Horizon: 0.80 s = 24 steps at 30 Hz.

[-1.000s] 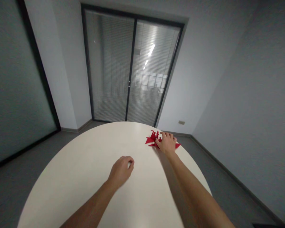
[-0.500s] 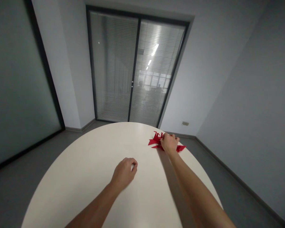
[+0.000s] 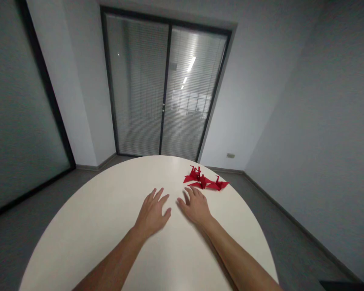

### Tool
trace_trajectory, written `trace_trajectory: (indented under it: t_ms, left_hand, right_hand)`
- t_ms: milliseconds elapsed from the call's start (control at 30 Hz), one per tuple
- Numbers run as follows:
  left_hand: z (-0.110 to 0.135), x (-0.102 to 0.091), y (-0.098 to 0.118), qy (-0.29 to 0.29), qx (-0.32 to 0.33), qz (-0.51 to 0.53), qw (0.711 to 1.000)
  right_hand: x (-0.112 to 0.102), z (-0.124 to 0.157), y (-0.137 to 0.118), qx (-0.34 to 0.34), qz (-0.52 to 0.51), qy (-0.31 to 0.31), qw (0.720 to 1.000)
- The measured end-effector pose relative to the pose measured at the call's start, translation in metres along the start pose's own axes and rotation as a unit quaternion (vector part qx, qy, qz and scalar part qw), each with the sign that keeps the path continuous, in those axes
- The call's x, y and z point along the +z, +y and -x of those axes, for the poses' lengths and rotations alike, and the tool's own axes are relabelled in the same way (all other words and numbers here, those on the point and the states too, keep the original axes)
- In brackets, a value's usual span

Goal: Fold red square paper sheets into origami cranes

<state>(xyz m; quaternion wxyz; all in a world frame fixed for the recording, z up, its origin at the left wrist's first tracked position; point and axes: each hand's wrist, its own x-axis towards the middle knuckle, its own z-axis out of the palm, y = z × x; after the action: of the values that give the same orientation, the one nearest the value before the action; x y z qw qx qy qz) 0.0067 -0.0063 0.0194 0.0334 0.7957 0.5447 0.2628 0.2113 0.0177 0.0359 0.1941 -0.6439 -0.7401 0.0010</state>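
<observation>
Several red origami cranes (image 3: pixel 202 182) stand close together near the far right edge of the round white table (image 3: pixel 109 210). My right hand (image 3: pixel 196 205) is just on the near side of them, palm down, fingers spread and holding nothing. Left of it, over the middle of the table, my left hand (image 3: pixel 153 212) is also palm down with its fingers apart and nothing in it. A gap of bare tabletop lies between the two hands.
Beyond the table is a dark-framed glass partition (image 3: pixel 136 89) with blinds. A frosted glass panel (image 3: pixel 18 113) is at the left, and a grey wall (image 3: pixel 327 141) at the right. A wall socket (image 3: pixel 230 155) sits low behind the table.
My right hand has left the red cranes and moved back toward me and left. My left hand has uncurled and spread its fingers. The camera view has shifted slightly.
</observation>
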Motion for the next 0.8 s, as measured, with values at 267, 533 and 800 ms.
trace_trajectory:
  t_ms: [267,533,800]
  left_hand:
    - [0.010,0.003,0.006,-0.091,-0.026,-0.043,0.995]
    - [0.011,0.003,0.011,-0.092,-0.031,-0.034,0.995]
    - [0.010,0.006,0.010,-0.095,-0.034,-0.031,0.994]
  right_hand:
    - [-0.003,0.030,0.003,-0.020,-0.023,-0.133,0.991]
    - [-0.005,0.032,0.007,-0.019,-0.032,-0.127,0.991]
    - [-0.003,0.031,0.008,-0.019,-0.034,-0.122,0.992]
